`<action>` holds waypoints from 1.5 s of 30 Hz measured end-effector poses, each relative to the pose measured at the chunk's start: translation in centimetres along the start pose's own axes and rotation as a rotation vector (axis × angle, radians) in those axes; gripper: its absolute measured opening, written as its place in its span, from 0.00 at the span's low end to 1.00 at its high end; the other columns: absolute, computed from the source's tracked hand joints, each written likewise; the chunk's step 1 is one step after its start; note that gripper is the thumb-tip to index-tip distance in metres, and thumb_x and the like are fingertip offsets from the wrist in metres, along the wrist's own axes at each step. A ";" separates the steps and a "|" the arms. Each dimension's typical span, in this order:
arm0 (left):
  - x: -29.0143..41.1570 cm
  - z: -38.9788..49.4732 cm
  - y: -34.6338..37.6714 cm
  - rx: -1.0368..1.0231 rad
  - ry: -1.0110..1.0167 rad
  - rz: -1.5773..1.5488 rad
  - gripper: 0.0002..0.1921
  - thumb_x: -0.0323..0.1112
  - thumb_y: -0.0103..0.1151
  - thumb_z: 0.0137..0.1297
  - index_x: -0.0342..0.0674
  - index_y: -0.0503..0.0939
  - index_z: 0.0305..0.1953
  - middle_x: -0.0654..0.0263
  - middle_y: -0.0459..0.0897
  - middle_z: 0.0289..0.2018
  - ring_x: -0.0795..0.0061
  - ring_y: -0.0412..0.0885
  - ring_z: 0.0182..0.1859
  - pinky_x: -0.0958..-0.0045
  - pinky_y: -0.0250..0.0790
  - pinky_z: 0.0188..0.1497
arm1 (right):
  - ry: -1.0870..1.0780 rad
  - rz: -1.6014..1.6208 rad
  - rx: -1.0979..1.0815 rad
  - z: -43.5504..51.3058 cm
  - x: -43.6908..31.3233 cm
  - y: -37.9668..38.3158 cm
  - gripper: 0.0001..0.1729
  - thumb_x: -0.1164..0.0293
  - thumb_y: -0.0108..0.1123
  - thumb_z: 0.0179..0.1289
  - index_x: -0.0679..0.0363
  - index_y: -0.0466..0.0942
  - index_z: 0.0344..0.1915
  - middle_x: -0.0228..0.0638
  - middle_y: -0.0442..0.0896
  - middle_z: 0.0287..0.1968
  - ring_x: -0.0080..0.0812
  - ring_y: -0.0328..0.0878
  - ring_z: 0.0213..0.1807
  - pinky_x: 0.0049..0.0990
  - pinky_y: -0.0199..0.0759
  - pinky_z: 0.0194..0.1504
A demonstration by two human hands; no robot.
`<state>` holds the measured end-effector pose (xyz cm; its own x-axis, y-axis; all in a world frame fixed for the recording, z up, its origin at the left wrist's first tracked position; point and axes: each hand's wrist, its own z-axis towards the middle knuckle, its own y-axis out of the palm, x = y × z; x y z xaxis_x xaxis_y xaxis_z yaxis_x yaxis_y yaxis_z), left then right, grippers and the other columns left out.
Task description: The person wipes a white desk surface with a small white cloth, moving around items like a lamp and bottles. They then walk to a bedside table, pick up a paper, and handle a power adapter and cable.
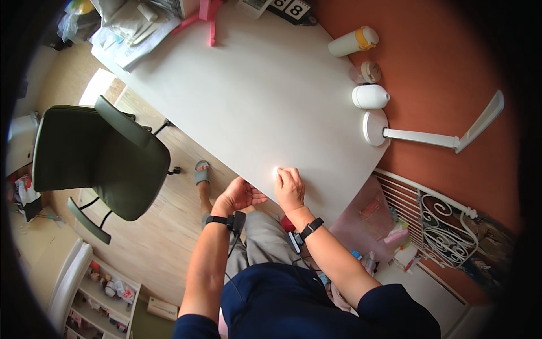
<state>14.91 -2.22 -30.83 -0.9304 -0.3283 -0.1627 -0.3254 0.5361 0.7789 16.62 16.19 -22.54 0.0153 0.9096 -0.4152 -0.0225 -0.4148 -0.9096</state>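
My right hand [289, 186] is over the near part of a white tabletop [237, 97], its fingers curled in and thumb pinched toward the index finger. A small glaring white spot [276, 171] shows at those fingertips; whether it is a held object or a reflection is too bright to tell. At the table's front edge, my left hand [242, 195] is turned palm up, with fingers extended and nothing visible in it. Both wrists wear black straps with small devices, and thin cables run from them.
A white desk lamp [374, 128], a white rounded device [370, 97], a clear-sided container [370, 72] and a bottle [353, 41] line the wall side. A pink stand [207, 12], flip calendar [292, 9] and plastic bags [135, 34] occupy the far end. A dark green chair [101, 156] stands left.
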 end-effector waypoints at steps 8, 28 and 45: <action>1.6 -0.8 0.1 0.047 0.009 0.015 0.33 0.55 0.38 0.83 0.26 0.77 0.61 0.45 0.87 0.53 0.50 0.88 0.53 0.52 0.80 0.63 | -0.033 0.250 0.040 7.3 2.2 -0.8 0.06 0.76 0.65 0.67 0.58 0.88 0.41 0.42 0.86 0.41 0.49 0.85 0.43 0.42 0.81 0.45; 13.6 -8.7 -2.6 0.022 0.178 -0.004 0.30 0.49 0.35 0.81 0.26 0.78 0.60 0.44 0.86 0.55 0.47 0.85 0.58 0.49 0.75 0.68 | 0.036 0.236 0.363 30.2 -2.7 3.7 0.09 0.74 0.61 0.69 0.62 0.87 0.44 0.48 0.86 0.41 0.53 0.82 0.46 0.47 0.77 0.50; 22.8 -11.7 -5.0 0.078 0.167 -0.055 0.31 0.53 0.38 0.82 0.27 0.79 0.57 0.44 0.88 0.51 0.50 0.88 0.51 0.51 0.80 0.62 | -0.463 0.261 0.050 24.7 -17.0 10.3 0.12 0.75 0.63 0.67 0.53 0.89 0.47 0.35 0.83 0.38 0.40 0.83 0.42 0.38 0.80 0.44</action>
<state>-2.72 -21.48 -31.36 -0.8721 -0.4798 -0.0959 -0.3932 0.5706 0.7210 -8.57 -2.96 -24.55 -0.4394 0.6959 -0.5680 -0.0139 -0.6375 -0.7703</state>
